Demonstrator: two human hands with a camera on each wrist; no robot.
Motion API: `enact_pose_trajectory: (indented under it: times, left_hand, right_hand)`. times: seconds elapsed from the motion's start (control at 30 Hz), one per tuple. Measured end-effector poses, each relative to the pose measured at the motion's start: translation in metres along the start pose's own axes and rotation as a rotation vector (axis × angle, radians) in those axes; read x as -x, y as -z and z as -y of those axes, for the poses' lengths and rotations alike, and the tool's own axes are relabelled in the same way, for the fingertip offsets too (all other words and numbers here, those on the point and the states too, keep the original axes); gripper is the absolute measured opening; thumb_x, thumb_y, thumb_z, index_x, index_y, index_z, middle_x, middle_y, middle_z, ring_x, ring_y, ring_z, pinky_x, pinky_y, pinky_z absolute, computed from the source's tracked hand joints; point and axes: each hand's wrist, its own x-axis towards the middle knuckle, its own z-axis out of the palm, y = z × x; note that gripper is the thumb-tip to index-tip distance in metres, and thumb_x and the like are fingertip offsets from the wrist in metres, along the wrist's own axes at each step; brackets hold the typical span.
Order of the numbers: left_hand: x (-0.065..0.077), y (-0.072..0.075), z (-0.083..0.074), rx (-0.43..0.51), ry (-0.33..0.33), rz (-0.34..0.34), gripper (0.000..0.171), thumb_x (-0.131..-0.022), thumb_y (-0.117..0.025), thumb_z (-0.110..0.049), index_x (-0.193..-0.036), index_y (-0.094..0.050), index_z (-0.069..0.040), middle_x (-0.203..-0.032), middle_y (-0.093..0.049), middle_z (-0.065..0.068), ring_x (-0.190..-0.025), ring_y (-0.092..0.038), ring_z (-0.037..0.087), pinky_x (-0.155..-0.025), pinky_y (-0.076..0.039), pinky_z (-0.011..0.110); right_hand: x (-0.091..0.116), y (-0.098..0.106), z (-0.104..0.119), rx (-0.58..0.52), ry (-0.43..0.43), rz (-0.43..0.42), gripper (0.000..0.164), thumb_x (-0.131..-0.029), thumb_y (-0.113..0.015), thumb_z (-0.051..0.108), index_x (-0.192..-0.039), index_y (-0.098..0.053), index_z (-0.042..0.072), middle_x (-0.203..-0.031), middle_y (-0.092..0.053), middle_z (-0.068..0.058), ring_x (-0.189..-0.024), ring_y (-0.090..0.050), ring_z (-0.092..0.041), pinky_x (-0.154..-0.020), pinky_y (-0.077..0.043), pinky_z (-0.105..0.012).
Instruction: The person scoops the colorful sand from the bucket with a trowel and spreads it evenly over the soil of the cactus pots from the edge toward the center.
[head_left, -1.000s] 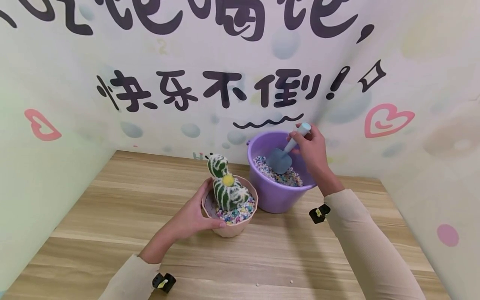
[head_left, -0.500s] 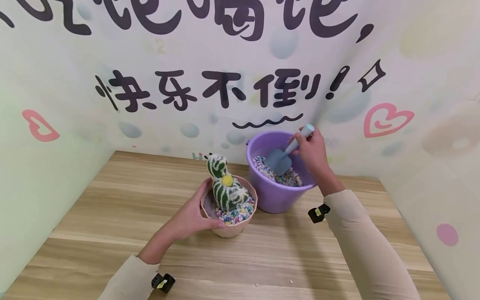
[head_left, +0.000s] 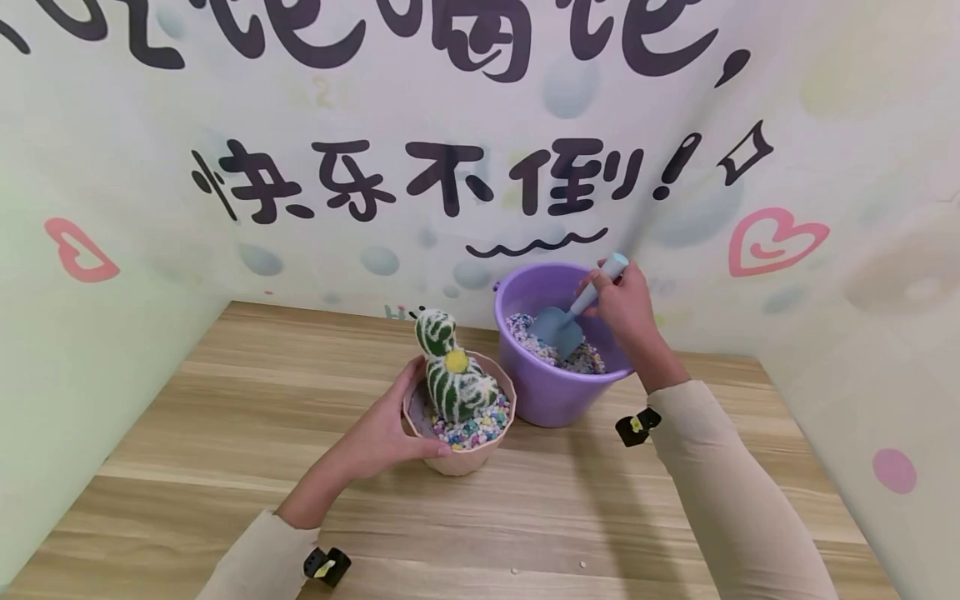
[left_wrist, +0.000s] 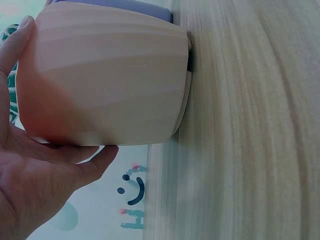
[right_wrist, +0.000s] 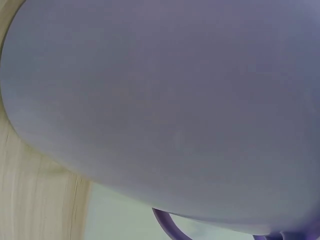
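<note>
My left hand (head_left: pixel 386 433) grips a pale pink flowerpot (left_wrist: pixel 105 75) at its rim, thumb at the near side and fingers around the far left. In the pot stands a green-and-white striped cactus (head_left: pixel 453 387) with a yellow flower, set in colourful pebbles (head_left: pixel 480 425). My right hand (head_left: pixel 626 300) holds the handle of a small blue shovel (head_left: pixel 558 331) over a purple bucket (head_left: pixel 558 396). The shovel's blade rests in the multicoloured pebbles inside the bucket. The right wrist view is filled by the bucket's outer wall (right_wrist: pixel 160 100); that hand is hidden there.
The pot and bucket stand side by side on a wooden table (head_left: pixel 225 417), the bucket close to the printed back wall (head_left: pixel 337 250). Two loose pebbles lie near the table's front. The bucket's purple handle (right_wrist: pixel 170 225) shows in the right wrist view.
The shovel's blade has moved slightly down and toward me into the bucket's pebbles, its handle tilting a little. The left hand and the flowerpot have stayed in place.
</note>
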Motion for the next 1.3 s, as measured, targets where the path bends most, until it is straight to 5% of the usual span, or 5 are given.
enact_pose_trajectory:
  times: [0.57, 0.83, 1.3]
  left_hand:
    - [0.0, 0.001, -0.002, -0.014, 0.008, -0.01, 0.122, -0.071, -0.088, -0.032, -0.157, -0.003, -0.014, -0.163, -0.012, 0.011, -0.147, -0.017, 0.033, -0.118, -0.015, 0.053]
    - [0.0, 0.0, 0.0, 0.001, -0.008, -0.007, 0.122, -0.071, -0.088, -0.031, -0.157, -0.004, -0.014, -0.162, -0.013, 0.011, -0.147, -0.017, 0.032, -0.118, -0.015, 0.052]
    - [0.001, 0.0, 0.0, 0.013, -0.015, -0.002, 0.122, -0.071, -0.088, -0.029, -0.157, -0.003, -0.012, -0.162, -0.014, 0.012, -0.147, -0.018, 0.032, -0.118, -0.015, 0.052]
  right_hand:
    - [-0.004, 0.006, -0.001, -0.026, -0.073, -0.005, 0.019, -0.102, -0.047, 0.017, -0.113, -0.048, 0.001, -0.085, -0.063, -0.006, -0.072, -0.069, -0.017, -0.056, -0.058, -0.034]
    - [-0.001, 0.009, -0.003, -0.042, -0.112, 0.042, 0.036, -0.102, -0.048, 0.021, -0.125, -0.047, -0.008, -0.083, -0.064, -0.003, -0.072, -0.071, -0.016, -0.057, -0.059, -0.033]
    - [0.0, 0.011, 0.0, -0.131, -0.177, 0.07, 0.043, -0.101, -0.05, 0.021, -0.13, -0.042, -0.01, -0.08, -0.066, -0.003, -0.078, -0.073, -0.022, -0.058, -0.059, -0.032]
